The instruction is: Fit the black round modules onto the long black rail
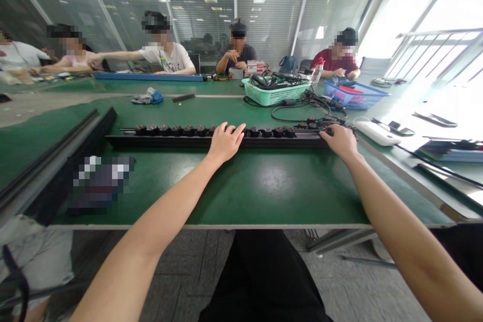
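A long black bar (169,142) lined with small round black pieces (267,132) lies at twelve o'clock on the green tabletop (275,206). The left hand (225,142) spreads loosely over it, seemingly empty; the right hand (343,140) curls at one o'clock, grip unclear. The row looks mostly filled, one gap left.

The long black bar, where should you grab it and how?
I'd grab the black bar by its plain near side, at two spots far apart, coming from this side of the green table. It's long and lies sideways, so wide-apart grips should keep it level. Round black pieces line its top and might get bumped from above.
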Motion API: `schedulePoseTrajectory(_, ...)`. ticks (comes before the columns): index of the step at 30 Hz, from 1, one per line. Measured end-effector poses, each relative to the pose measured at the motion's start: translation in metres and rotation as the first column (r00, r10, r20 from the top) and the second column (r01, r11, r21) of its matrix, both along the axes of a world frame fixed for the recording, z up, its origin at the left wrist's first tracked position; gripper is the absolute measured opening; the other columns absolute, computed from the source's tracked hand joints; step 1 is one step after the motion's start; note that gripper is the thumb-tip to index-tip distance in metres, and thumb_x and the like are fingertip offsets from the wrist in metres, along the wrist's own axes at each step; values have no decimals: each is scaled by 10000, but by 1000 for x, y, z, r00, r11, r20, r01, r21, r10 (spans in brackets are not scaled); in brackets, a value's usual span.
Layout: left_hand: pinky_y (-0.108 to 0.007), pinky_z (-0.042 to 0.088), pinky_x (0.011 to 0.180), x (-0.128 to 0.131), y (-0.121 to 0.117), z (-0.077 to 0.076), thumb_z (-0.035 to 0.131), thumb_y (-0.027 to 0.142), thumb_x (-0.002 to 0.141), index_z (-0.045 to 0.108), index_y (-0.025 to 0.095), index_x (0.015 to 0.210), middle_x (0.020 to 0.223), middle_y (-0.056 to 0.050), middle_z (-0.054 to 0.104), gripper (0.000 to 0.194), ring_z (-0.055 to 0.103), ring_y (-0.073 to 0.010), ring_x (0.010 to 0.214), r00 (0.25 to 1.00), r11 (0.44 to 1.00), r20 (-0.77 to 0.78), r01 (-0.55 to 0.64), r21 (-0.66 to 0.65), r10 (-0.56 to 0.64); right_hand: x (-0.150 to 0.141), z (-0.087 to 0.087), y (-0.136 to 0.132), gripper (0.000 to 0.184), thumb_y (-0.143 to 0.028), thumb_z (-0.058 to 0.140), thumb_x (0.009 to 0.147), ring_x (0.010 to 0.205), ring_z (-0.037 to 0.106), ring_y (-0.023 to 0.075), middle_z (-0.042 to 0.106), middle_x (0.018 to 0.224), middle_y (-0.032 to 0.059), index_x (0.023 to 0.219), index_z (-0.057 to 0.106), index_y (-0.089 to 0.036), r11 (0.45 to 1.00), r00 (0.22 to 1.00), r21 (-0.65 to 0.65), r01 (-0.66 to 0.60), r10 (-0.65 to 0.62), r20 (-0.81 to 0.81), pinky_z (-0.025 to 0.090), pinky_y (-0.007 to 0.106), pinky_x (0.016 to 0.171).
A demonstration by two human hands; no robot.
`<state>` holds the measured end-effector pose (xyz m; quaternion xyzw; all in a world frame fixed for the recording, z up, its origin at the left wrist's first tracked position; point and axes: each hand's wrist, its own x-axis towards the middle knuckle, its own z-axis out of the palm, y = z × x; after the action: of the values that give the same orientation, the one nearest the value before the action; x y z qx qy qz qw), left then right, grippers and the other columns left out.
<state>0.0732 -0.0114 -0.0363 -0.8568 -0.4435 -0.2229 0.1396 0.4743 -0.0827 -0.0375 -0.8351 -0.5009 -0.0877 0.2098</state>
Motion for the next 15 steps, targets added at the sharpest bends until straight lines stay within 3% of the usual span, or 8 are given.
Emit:
schedulePoseTrajectory(9, -538, 412, 1203, 0, 0, 0, 341, 384, 1137, 563, 239, 1582, 1386, -124, 721, 518, 509, -383, 1440, 1000, 1000, 7, 7, -3, -7, 12, -3, -1, 569, -545, 634, 955, 1131, 708, 369, 783, 1201, 185, 1348, 712, -141, 1000, 999, 18, 0, 1, -42, 538, 461, 956)
schedulePoseTrajectory(15, -535, 415, 1198, 0, 1, -1, 350, 383, 1133, 567, 257, 1574, 1380, -119, 724, 508, 507, -375, 1443, 1000, 1000, 12, 8, 3, -9, 13, -1, -1, 517, -555, 642, 955, 1091, 717, 373, 787, 1161, 193, 1231, 765, -137, 1000, 1000, 3, 12, -12, -24, 542, 452, 922)
